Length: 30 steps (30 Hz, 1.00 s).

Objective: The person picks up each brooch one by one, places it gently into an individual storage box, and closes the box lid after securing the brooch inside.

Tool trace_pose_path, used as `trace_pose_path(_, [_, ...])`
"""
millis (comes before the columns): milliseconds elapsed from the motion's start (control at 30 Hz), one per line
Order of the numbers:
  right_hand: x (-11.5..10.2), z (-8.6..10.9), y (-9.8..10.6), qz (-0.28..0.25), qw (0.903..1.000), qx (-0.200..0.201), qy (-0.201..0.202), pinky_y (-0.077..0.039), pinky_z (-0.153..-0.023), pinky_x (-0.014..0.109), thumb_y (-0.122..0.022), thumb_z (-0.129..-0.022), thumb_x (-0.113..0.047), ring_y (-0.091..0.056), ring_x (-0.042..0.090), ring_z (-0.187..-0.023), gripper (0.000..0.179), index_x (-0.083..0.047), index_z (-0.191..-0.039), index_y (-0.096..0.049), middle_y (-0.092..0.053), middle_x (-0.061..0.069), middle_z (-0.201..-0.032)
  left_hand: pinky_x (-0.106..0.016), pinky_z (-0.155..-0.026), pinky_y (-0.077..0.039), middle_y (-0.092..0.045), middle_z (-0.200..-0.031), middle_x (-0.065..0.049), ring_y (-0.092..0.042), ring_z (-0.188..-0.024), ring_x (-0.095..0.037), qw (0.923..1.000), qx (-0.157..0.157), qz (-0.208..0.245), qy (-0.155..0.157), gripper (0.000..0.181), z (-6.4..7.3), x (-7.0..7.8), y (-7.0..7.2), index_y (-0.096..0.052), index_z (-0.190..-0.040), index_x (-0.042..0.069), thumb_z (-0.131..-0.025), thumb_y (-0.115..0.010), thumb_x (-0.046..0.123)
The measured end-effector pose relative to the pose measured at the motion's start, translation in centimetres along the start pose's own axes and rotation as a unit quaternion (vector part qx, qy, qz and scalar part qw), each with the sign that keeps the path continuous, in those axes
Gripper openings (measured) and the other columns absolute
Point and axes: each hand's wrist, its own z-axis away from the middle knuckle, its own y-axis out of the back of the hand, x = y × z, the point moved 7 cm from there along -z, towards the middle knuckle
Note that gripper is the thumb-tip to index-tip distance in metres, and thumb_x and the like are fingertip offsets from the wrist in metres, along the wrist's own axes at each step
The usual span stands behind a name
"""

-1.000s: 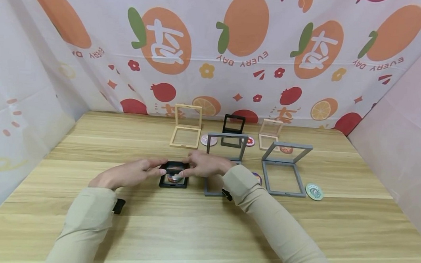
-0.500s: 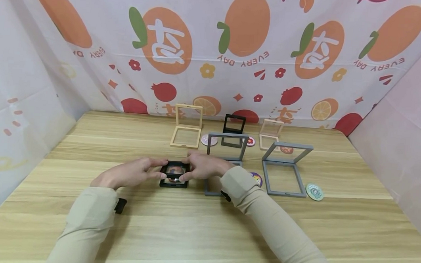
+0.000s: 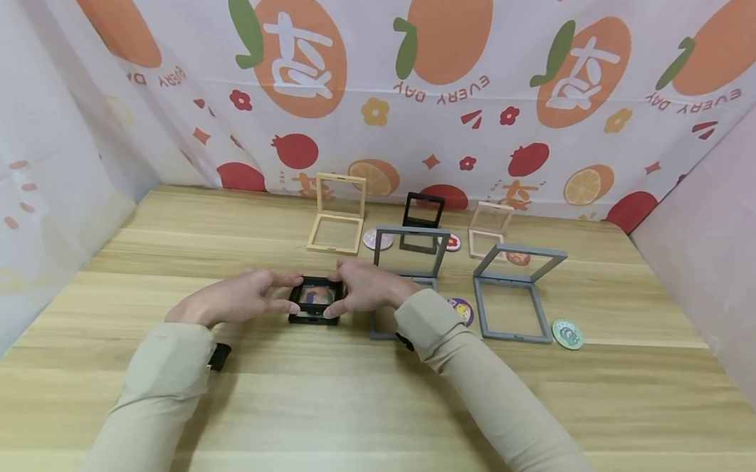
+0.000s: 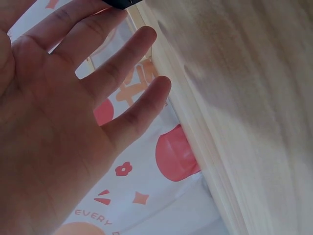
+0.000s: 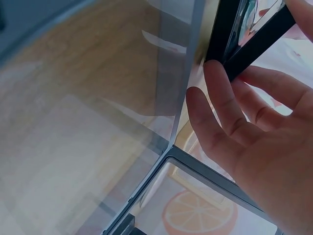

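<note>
A small black hinged display frame (image 3: 313, 319) lies on the wooden table, its lid tilted down over the base. Inside it sits a round picture badge (image 3: 316, 295), seen through the clear film. My left hand (image 3: 236, 300) grips the frame's left side, forefinger at the back corner and thumb at the lid's front edge. On the other side, my right hand (image 3: 370, 290) holds it between thumb and fingers. In the right wrist view, the black lid (image 5: 264, 44) stands at a narrow angle to the base. Only a black corner (image 4: 121, 3) shows in the left wrist view.
Two grey open frames (image 3: 413, 232) (image 3: 515, 336) stand right of my hands. Behind are a yellow frame (image 3: 334, 249), another black frame (image 3: 423, 197) and a pale pink frame (image 3: 491, 208). Round badges, including a green one (image 3: 567, 334) and a purple one (image 3: 461, 311), lie beside frames.
The black frame's lid has swung down toward its base, with both thumbs at its front edge moving along. The head view has shifted slightly, so the scene sits higher.
</note>
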Motion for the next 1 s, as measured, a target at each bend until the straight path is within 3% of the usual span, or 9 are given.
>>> trace_pose_path(133, [-0.05, -0.1, 0.2, 0.018, 0.9998, 0.003, 0.005, -0.038, -0.067, 0.023, -0.08, -0.09, -0.026, -0.046, 0.016, -0.083, 0.068, 0.007, -0.143, -0.051, -0.051, 0.005, -0.102, -0.05, -0.098, -0.045, -0.051, -0.147, -0.023, -0.05, -0.13, -0.038, 1.0, 0.002, -0.008, 0.001, 0.067, -0.11, 0.11, 0.19, -0.049, -0.144, -0.009, -0.097, -0.071, 0.032])
trace_pose_path(600, [-0.01, -0.24, 0.08, 0.031, 0.9991, 0.029, -0.005, -0.045, -0.088, 0.029, -0.086, -0.084, -0.028, -0.051, 0.017, -0.1, 0.069, 0.005, -0.139, -0.057, -0.057, 0.01, -0.119, -0.043, -0.092, -0.046, -0.048, -0.148, -0.025, -0.052, -0.126, -0.034, 0.9992, 0.014, -0.036, -0.01, 0.059, -0.19, 0.17, 0.07, -0.056, -0.137, -0.01, -0.094, -0.075, 0.025])
trace_pose_path(833, [-0.13, -0.33, 0.11, 0.049, 0.998, 0.035, -0.021, -0.045, -0.103, 0.033, -0.089, -0.081, -0.029, -0.055, 0.024, -0.118, 0.071, 0.003, -0.137, -0.06, -0.058, 0.011, -0.128, -0.037, -0.082, -0.044, -0.052, -0.145, -0.023, -0.055, -0.11, -0.029, 0.9984, 0.027, -0.049, -0.002, 0.06, -0.2, 0.23, 0.16, -0.06, -0.135, -0.008, -0.091, -0.078, 0.027])
trace_pose_path(1000, [-0.32, -0.37, 0.12, 0.066, 0.9969, 0.036, -0.023, -0.045, -0.103, 0.033, -0.09, -0.079, -0.03, -0.055, 0.024, -0.12, 0.071, 0.003, -0.135, -0.061, -0.059, 0.011, -0.129, -0.047, -0.095, -0.047, -0.051, -0.147, -0.021, -0.052, -0.126, -0.037, 0.998, 0.029, -0.055, 0.005, 0.058, -0.25, 0.26, 0.12, -0.061, -0.134, -0.007, -0.09, -0.079, 0.026])
